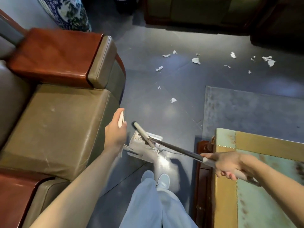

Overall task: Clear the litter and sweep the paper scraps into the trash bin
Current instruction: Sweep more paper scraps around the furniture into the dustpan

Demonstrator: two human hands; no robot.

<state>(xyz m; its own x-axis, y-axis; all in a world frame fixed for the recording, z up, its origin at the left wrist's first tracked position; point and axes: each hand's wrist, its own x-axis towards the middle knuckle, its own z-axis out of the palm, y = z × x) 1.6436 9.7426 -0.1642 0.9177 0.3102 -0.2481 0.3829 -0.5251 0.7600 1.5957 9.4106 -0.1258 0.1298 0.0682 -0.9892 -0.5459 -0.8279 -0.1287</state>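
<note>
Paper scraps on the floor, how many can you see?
12. Four paper scraps lie in a middle cluster, one just left of it, two nearer the broom, five at the right beyond the rug. Tiny ones or some under the armchair may be hidden.

Quick count: approx. 12 paper scraps, maybe 13; 1 broom, 1 dustpan, 1 armchair, 1 vase, 1 rug.

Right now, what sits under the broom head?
The dustpan, its comb edge showing beside the broom head. Whatever lies in the pan directly beneath that head is covered.
</note>
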